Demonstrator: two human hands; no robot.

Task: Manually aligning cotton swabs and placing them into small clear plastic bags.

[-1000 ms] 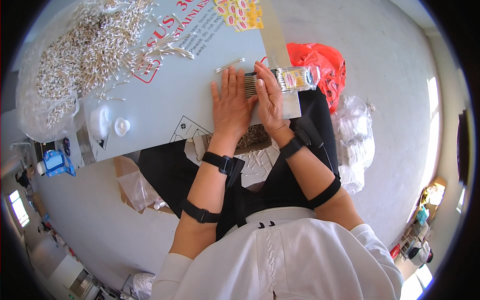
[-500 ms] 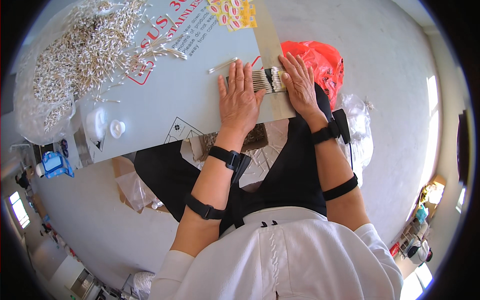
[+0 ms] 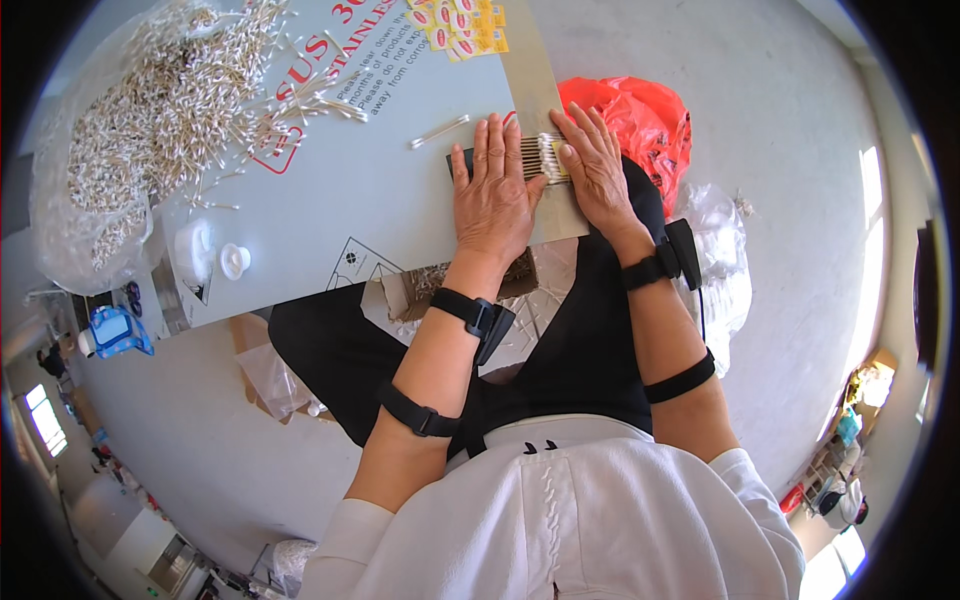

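Note:
A row of cotton swabs [image 3: 546, 158] lies side by side over a dark strip [image 3: 459, 168] near the table's right edge. My left hand [image 3: 493, 200] rests flat on the left part of the row, fingers stretched out, hiding much of the sticks. At the other end, my right hand [image 3: 597, 172] lies with extended fingers along the swabs' white tips, its thumb beside them. The palms cover what is under them. One loose cotton swab [image 3: 440, 131] lies apart, just beyond my left fingertips.
A large heap of cotton swabs [image 3: 150, 120] spills from a clear bag at the left. Small yellow-and-white packets [image 3: 465, 25] lie at the far edge. White round containers [image 3: 194, 250] stand at the near left. A red plastic bag [image 3: 640, 125] sits right of the table; an open cardboard box [image 3: 405, 297] is below.
My left hand has slid right toward my right hand, exposing more of the dark strip behind it. The gap between the swabs has closed. My right hand has barely moved.

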